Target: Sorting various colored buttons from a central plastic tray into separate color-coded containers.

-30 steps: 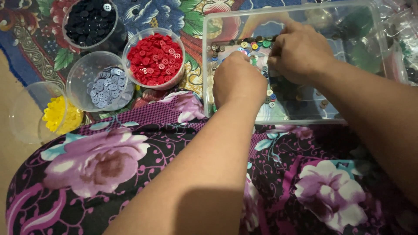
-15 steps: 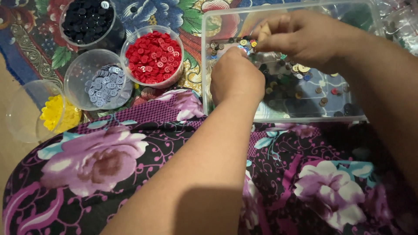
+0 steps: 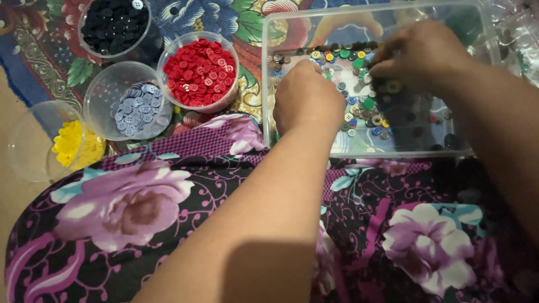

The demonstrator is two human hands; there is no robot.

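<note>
Sitting with a lap covered in dark floral fabric (image 3: 140, 224), purple and white blooms; both forearms run forward over it into a clear rectangular tub (image 3: 269, 78).

Left hand (image 3: 306, 95): knuckles up, fingers curled down into the near-left part of the tub, resting on the mixed buttons (image 3: 359, 106). Whether anything is pinched beneath, cannot tell; the fingertips are hidden.

Right hand (image 3: 418, 56): further in, over the tub's middle, thumb and fingers drawn close together at the heap as if nipping a small button. Cannot confirm a button between them.

Mixed buttons: loose layer on the tub floor, green, blue, yellow, red, brown, dark, thickest between the two hands.

Risks, as judged: the tub's near wall touches the lap edge, so a shift of the knee could tip it and spill the lot. The small, slick buttons could slip from a pinch and drop into the patterned cloth (image 3: 224, 17), where they would be hard to spot.

Round clear tubs to the left, near to far:
- yellow buttons (image 3: 76, 143), a small heap, nearest, at the edge
- grey-blue buttons (image 3: 137, 109), about a third full
- red buttons (image 3: 199, 70), well filled
- black buttons (image 3: 112, 22), furthest, one white button on top
</note>
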